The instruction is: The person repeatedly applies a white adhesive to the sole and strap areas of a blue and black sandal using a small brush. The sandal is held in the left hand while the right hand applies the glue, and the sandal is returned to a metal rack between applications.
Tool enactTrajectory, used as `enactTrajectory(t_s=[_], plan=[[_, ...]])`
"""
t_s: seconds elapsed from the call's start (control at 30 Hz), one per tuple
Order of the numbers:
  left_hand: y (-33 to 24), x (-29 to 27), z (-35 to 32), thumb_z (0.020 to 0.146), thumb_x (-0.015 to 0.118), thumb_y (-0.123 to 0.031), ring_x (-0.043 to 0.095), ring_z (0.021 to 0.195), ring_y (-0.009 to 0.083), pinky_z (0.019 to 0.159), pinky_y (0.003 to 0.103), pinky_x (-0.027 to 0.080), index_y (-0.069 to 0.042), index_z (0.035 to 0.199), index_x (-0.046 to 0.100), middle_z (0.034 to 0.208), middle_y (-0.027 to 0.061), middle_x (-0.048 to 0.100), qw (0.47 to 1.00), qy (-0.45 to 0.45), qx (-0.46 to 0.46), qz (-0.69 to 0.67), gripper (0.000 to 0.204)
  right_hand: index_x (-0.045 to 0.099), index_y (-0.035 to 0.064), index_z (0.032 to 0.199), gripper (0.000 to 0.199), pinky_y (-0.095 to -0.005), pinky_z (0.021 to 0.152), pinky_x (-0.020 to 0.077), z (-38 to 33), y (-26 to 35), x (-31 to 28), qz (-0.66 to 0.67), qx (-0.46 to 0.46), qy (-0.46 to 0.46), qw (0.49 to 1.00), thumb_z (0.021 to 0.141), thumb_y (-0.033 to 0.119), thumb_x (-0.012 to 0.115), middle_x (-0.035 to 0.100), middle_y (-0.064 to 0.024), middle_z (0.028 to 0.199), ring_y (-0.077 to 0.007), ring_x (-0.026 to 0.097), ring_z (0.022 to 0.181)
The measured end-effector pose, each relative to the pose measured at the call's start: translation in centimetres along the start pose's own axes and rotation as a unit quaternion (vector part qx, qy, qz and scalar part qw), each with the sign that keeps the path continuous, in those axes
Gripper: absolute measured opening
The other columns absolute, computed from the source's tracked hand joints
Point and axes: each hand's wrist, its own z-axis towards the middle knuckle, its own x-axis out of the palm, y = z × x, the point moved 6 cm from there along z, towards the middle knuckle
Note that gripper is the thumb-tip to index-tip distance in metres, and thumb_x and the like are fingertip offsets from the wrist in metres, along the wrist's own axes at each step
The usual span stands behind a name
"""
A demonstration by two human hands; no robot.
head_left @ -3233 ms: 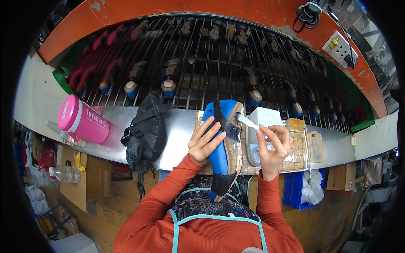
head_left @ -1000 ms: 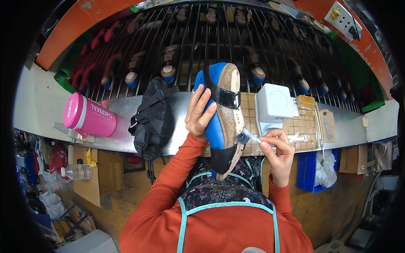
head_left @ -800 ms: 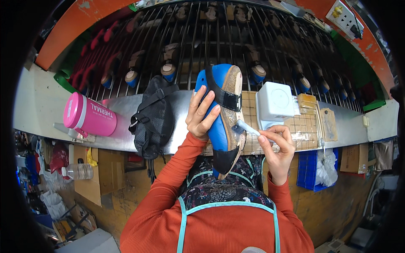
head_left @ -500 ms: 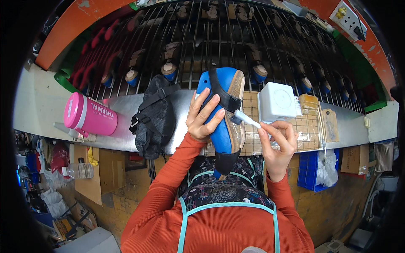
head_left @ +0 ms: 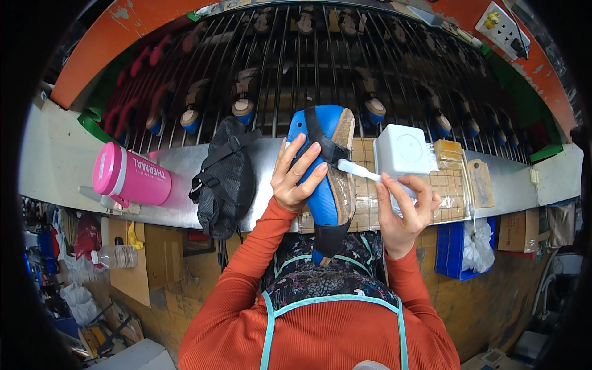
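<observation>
Dark patterned apron (head_left: 308, 287) in the foreground; above its far edge, the blue shoe (head_left: 327, 200), cork-sided and black-strapped, is held up before the steel bench (head_left: 192, 169), its long axis running near to far, sole side turned right. The left hand (head_left: 297, 179), the nearer of the 2, is clamped on its left flank. The right hand (head_left: 404, 213), apart from the shoe and to its right, pinches a white brush (head_left: 362, 172) pointing left, its head at the cork beside the farther strap. Beyond: a white container (head_left: 401, 151), then a barred rack (head_left: 275, 74) bearing other shoes (head_left: 373, 108).
</observation>
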Motion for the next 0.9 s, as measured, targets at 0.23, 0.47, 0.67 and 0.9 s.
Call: enactTrajectory(t_s=[0.23,0.47,0.67,0.9], plan=[[0.4,-0.2,0.3,0.079,0.071,-0.011,0.057,0.117,0.0385,0.098,0.057,0.045,-0.019,0.11,0.06,0.121,0.0107,0.065,1.0,-0.023,-0.004,-0.003,0.033,0.076,0.0122,0.09,0.02,-0.0307,0.073,0.0283,0.8,-1.6,0.5,0.11,0.054,0.116,0.986,0.071,0.013,0.08,0.062,0.0007,0.083,-0.0121,0.054,0.075],[0.9,-0.2,0.6,0.081,0.069,-0.009,0.057,0.118,0.0395,0.1,0.056,0.043,-0.018,0.111,0.062,0.123,0.0129,0.064,0.999,-0.051,-0.014,-0.008,0.032,0.075,0.0112,0.088,0.017,-0.0287,0.071,0.0294,0.0,-2.6,0.5,0.167,0.092,0.162,0.968,0.071,0.013,0.08,0.061,0.0008,0.081,-0.0113,0.049,0.064],[1.3,0.1,0.8,0.083,0.068,-0.011,0.057,0.118,0.0393,0.1,0.055,0.044,-0.018,0.112,0.061,0.123,0.0133,0.064,0.997,-0.073,-0.013,0.012,0.031,0.075,0.0103,0.087,0.017,-0.028,0.07,0.0298,-1.3,-3.0,0.3,0.207,0.14,0.158,0.955,0.071,0.013,0.079,0.061,0.0003,0.081,-0.0112,0.048,0.063],[1.4,0.5,1.1,0.083,0.068,-0.011,0.057,0.117,0.0399,0.1,0.054,0.045,-0.014,0.111,0.061,0.122,0.0166,0.063,0.996,-0.088,-0.009,0.03,0.029,0.075,0.01,0.088,0.018,-0.0294,0.072,0.0313,-2.1,-2.5,-0.4,0.184,0.14,0.126,0.965,0.07,0.012,0.08,0.061,0.0,0.082,-0.0131,0.051,0.069]])
